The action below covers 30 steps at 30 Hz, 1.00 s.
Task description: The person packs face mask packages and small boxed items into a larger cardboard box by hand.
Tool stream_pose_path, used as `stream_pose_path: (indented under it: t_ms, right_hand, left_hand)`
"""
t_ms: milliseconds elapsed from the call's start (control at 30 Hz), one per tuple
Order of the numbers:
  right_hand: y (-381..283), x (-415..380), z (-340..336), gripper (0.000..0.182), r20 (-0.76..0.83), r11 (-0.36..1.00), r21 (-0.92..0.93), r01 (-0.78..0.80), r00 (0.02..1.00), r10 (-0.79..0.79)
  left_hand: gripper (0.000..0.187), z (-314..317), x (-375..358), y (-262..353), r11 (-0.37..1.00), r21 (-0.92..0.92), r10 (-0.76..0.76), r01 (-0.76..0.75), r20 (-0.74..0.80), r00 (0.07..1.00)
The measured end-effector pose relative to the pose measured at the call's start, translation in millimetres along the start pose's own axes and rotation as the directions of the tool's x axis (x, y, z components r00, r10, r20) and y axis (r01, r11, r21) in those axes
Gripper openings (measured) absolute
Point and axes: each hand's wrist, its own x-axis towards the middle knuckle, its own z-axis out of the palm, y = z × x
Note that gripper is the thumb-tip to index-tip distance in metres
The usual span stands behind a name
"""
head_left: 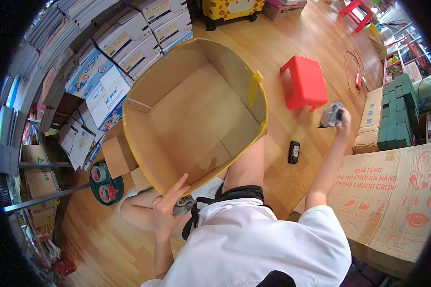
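A large open cardboard box (196,115) with yellow tape along its rim tilts towards me over my legs; only bare cardboard shows inside. My left hand (166,210) grips its near rim, with a finger reaching over the edge. Bunched grey fabric (183,204) lies beside that hand. Out to the right, above the floor, my right hand (344,122) is closed on a small grey bundle (332,114) that looks wrapped in clear plastic. It is slightly blurred, so its kind does not show.
A red plastic stool (305,82) and a small black device (294,152) stand on the wooden floor. Tape rolls lie in a green tray (116,191) at left. Stacked cartons (134,43) rise behind the box; a large printed carton (383,196) is at right.
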Motion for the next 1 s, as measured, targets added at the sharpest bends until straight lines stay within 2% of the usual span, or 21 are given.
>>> stream_pose_path:
  t_ms: [33,67,100,167,233,300,367,400,500,567,633,700,733,767,833,900,933,967,1000]
  right_hand:
    - [31.3,21.5,4.4,0.033,-0.056,0.998,-0.055,-0.036,0.998,0.033]
    - [63.1,65.3,-11.4,0.03,-0.045,0.987,0.064,-0.145,0.988,0.147]
    - [24.3,49.3,15.3,0.036,-0.086,0.948,0.055,-0.313,0.944,0.317]
    - [40.0,33.2,82.9,0.048,-0.162,0.995,0.098,0.002,0.987,0.014]
    - [58.9,46.9,89.1,0.047,-0.112,0.963,-0.029,-0.268,0.958,0.263]
    - [70.3,70.6,82.0,0.045,-0.156,0.926,-0.097,-0.364,0.925,0.347]
    - [91.9,101.4,76.8,0.041,-0.271,0.944,-0.094,-0.315,0.921,0.28]
    - [96.9,100.9,78.4,0.038,-0.239,0.964,0.002,-0.267,0.936,0.26]
    - [107.4,90.4,84.8,0.036,-0.177,0.926,0.205,-0.318,0.918,0.354]
    - [116.4,87.6,75.0,0.035,0.002,0.909,0.239,-0.342,0.936,0.352]
    - [101.6,48.2,98.2,0.038,-0.12,0.905,0.224,-0.36,0.912,0.393]
    - [118.6,88.5,59.5,0.043,-0.038,0.94,0.19,-0.284,0.954,0.296]
    - [101.4,60.9,72.1,0.043,-0.114,0.969,0.126,-0.212,0.967,0.226]
    - [85.7,43.0,81.8,0.041,-0.186,0.967,0.083,-0.242,0.949,0.254]
    - [53.7,24.8,64.3,0.042,-0.181,0.973,-0.052,-0.224,0.961,0.211]
    - [10.1,-56.6,106.7,0.046,-0.269,0.952,-0.302,-0.043,0.962,-0.042]
    - [-3.1,-61.0,104.3,0.043,-0.34,0.921,-0.387,-0.027,0.933,-0.116]
    - [-14.8,-56.6,85.7,0.043,-0.177,0.851,-0.522,0.054,0.969,-0.171]
    - [-20.4,-57.3,99.5,0.045,-0.195,0.667,-0.718,0.198,0.863,-0.466]
  left_hand:
    - [0.033,-7.0,-2.4,2.2,1.0,0.0,0.001,-0.001,-0.051,0.999]
    - [0.031,-12.8,-5.5,4.1,1.0,0.003,0.001,-0.001,-0.102,0.995]
    - [0.03,6.8,-6.1,13.4,1.0,-0.02,0.001,-0.004,-0.166,0.986]
    - [0.029,-4.7,-15.4,16.4,0.998,0.063,0.015,0.002,-0.264,0.964]
    - [0.027,-20.5,-26.4,27.6,0.991,0.118,-0.025,0.062,-0.289,0.957]
    - [0.024,-27.5,-37.9,31.9,0.985,0.151,-0.03,0.085,-0.338,0.941]
    - [0.022,-30.2,-50.3,30.9,0.982,0.173,-0.002,0.08,-0.408,0.913]
    - [0.02,-32.0,-55.5,29.8,0.979,0.185,0.005,0.083,-0.431,0.902]
    - [0.016,-36.3,-72.9,23.3,0.975,0.203,0.025,0.091,-0.507,0.862]
    - [0.016,-36.7,-82.3,16.3,0.974,0.211,0.05,0.085,-0.563,0.825]
    - [0.016,-40.9,-96.0,15.4,0.985,0.108,-0.047,0.133,-0.576,0.816]
    - [0.018,-42.7,-112.1,12.8,0.986,0.06,-0.091,0.154,-0.583,0.808]
    - [0.018,-43.7,-119.4,9.4,0.987,0.065,-0.085,0.15,-0.583,0.808]
    - [0.018,-45.4,-126.6,4.5,0.987,0.069,-0.08,0.146,-0.576,0.813]
    - [0.018,-46.0,-138.5,-5.1,0.99,0.081,-0.058,0.12,-0.537,0.841]
    - [0.018,-47.4,-149.4,-12.6,0.992,0.078,-0.047,0.102,-0.516,0.855]
    - [0.018,-47.8,-152.3,-16.0,0.993,0.076,-0.037,0.089,-0.515,0.856]
    - [0.017,-49.9,-155.5,-17.6,0.994,0.083,-0.024,0.077,-0.51,0.86]
    - [0.017,-52.2,-158.4,-17.8,0.995,0.073,-0.023,0.069,-0.504,0.863]
